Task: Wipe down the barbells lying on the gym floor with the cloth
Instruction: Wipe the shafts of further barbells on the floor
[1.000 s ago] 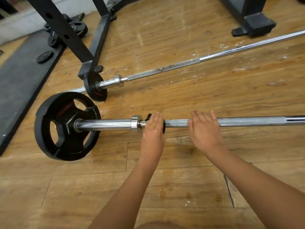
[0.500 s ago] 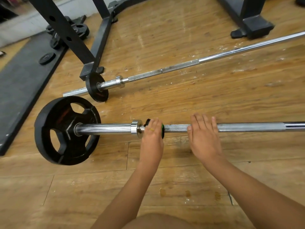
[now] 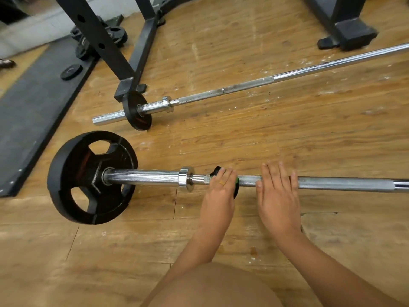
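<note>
Worn wooden floorboards fill the frame, scuffed with pale marks. Low in the centre, the left hand curls its fingers over a black cloth with a green edge, clamping it round the near chrome barbell just right of the bar's shiny collar. Just beside it, to the right, the right hand lies flat on the same bar, fingers straight and together, grasping nothing. A bare knee shows at the bottom edge.

At the bar's left end stands a large black weight plate with three grip holes. Further up, a second chrome barbell lies slanting towards the upper right, with a small black disc plate on its left sleeve. Behind that plate rises a black steel rack frame, its foot on the floor. A black rubber mat covers the left side, with small loose black plates on it. Another black steel stand foot sits in the upper right.
</note>
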Tool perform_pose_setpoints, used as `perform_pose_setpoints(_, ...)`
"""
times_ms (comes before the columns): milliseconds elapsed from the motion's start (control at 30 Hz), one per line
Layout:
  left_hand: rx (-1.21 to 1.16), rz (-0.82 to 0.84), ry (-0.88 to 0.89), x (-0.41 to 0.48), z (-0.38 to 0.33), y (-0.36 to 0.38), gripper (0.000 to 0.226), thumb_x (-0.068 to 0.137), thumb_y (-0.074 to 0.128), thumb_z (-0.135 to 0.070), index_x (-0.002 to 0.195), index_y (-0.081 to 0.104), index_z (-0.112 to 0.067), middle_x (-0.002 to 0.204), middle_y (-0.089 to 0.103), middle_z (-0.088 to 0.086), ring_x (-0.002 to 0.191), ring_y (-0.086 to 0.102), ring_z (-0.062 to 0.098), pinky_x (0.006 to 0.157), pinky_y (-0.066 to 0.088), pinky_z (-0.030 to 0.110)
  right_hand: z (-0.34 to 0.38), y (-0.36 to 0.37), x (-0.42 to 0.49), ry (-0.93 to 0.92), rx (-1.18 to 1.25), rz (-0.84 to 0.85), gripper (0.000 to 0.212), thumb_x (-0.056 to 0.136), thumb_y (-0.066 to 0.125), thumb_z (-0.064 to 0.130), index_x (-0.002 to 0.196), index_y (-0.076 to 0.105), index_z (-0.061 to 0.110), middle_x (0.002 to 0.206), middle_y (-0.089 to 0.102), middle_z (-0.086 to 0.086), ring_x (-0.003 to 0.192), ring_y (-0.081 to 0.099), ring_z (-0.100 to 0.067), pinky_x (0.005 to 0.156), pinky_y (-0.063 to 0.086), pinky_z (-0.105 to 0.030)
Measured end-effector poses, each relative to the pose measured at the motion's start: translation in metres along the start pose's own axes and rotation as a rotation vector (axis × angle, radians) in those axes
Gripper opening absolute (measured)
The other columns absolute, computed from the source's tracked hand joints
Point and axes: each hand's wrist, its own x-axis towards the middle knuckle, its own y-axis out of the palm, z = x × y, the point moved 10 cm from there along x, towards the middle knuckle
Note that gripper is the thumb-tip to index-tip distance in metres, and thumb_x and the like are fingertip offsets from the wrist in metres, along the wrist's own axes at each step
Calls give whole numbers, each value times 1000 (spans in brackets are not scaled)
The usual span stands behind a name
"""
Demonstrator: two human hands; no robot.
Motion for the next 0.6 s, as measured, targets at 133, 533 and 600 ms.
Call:
perform_pose_setpoints(133,-29,-81,-212,-7,37,-17,50,93,57,7,140,56,-8,147,53,6,143,42,23,114,38,35,1,-2,-14,2,27,-14,54,107,22,33,152,39,10,157,40,-5,152,20,-24,125,1,-42)
perform_pose_setpoints(533,-15,-164,-218,-47,49,-40,54,86,64,14,136,60,-6,139,60,7,135,50,26,102,51,45,4,-9,-59,20,114,-14,53,106,24,34,151,41,11,156,41,-4,152,21,-25,125,-1,-42)
perform_pose_setpoints(600,-23,-219,-209,-55,38,-39,56,83,67,15,134,61,-6,137,62,8,135,48,21,102,51,43,4,-11,-66,40,155,-28,53,106,25,34,149,44,11,155,43,-4,151,24,-25,125,-2,-40)
